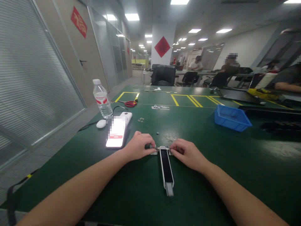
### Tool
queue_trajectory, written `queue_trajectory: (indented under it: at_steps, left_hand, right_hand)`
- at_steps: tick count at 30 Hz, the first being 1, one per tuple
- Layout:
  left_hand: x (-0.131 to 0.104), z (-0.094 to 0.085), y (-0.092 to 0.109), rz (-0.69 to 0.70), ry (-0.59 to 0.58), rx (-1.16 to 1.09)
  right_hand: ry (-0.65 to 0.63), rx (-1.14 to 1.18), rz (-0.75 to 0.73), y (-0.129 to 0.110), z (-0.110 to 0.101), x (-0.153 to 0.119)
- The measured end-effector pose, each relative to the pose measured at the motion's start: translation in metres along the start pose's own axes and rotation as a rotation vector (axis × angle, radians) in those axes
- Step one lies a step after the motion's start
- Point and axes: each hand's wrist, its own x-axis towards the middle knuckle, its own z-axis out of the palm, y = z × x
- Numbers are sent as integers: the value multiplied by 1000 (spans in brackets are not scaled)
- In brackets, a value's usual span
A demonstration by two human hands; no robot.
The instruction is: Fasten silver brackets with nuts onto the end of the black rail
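A long white-framed part with a black inner strip (pixel 166 168) lies on the green table, its grey tip toward me and a metal crosspiece at its far end. My left hand (pixel 140 146) pinches the left end of that crosspiece between thumb and fingers. At the right end, the fingers of my right hand (pixel 187 153) are closed on it in the same way. Just beyond the crosspiece is a small nut (pixel 157 133). Several small metal rings (pixel 141 120) lie farther off to the left.
Left of my hands are a lit phone (pixel 115 133), a white rounded object (pixel 101 124) and a water bottle (pixel 102 100). Red-handled scissors (pixel 130 103) and small metal pieces (pixel 160 107) lie farther back. A blue bin (pixel 232 117) stands right. People sit in the background.
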Motion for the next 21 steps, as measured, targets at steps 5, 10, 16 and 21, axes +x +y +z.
queue_trajectory:
  at_steps: [5,10,16,21]
  left_hand:
    - [0,0,1,2,-15,-16]
    - [-1,-2,2,10,-8,-54]
    - [0,-6,4,14,-7,-82]
    - [0,-5,4,12,-3,-85]
  right_hand:
    - [-4,5,4,-2,-1,1]
    - [2,-2,-6,-4,-3,0]
    - [-6,-14,4,-3,-3,0]
    - [5,-15,-12,-1,-2,0]
